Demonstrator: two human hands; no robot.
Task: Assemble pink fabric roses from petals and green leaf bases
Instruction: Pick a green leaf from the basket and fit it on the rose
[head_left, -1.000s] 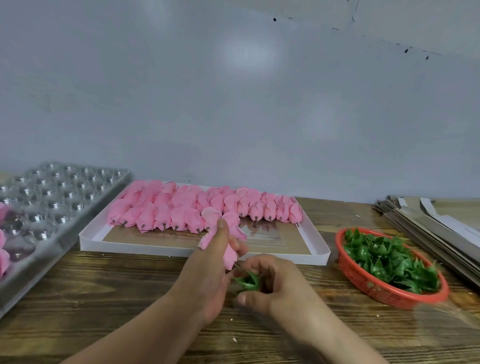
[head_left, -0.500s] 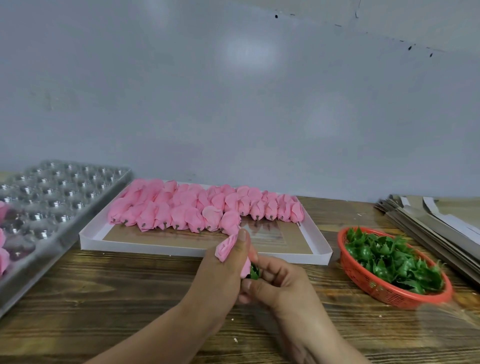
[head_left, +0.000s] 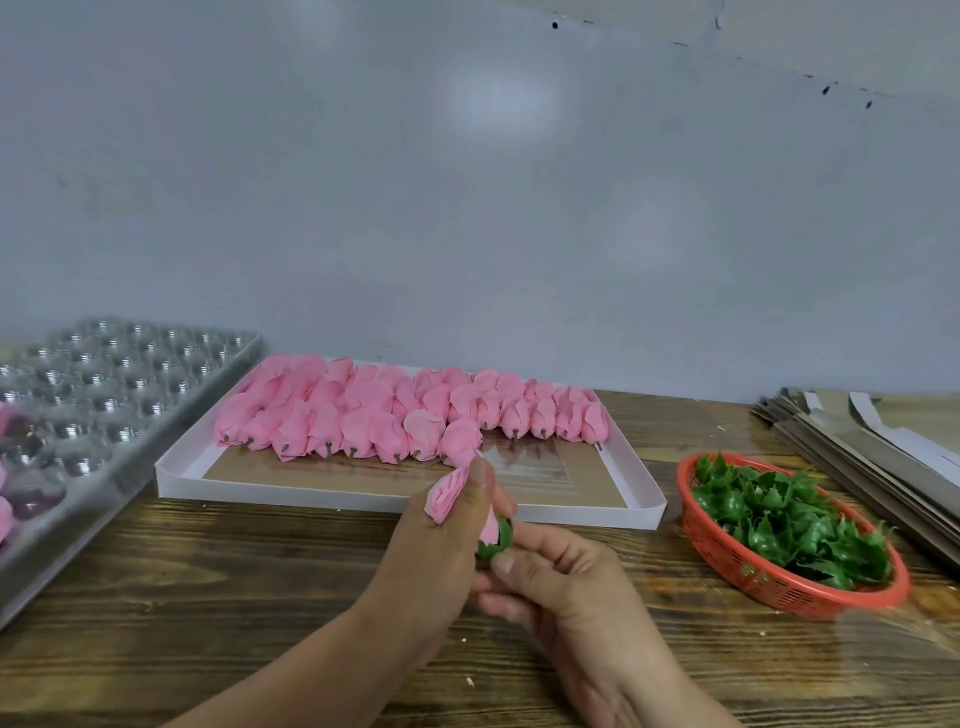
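Observation:
My left hand (head_left: 436, 540) grips a pink fabric rose bud (head_left: 448, 493) just in front of the white tray. A green leaf base (head_left: 500, 538) sits at the bud's lower end, pinched by the fingertips of my right hand (head_left: 561, 582). The two hands touch each other above the wooden table. Behind them, several pink rose buds (head_left: 395, 415) lie in rows in a shallow white tray (head_left: 332, 491). An orange basket (head_left: 810, 597) at the right holds several green leaf bases (head_left: 784, 525).
A clear plastic cavity tray (head_left: 104, 395) lies at the left, with a few pink pieces at its near end. A stack of flat cardboard sheets (head_left: 872, 452) lies at the far right. A grey wall stands close behind the table.
The green leaf base has moved up onto the bottom of the pink bud. Both hands have shifted slightly right and closer together.

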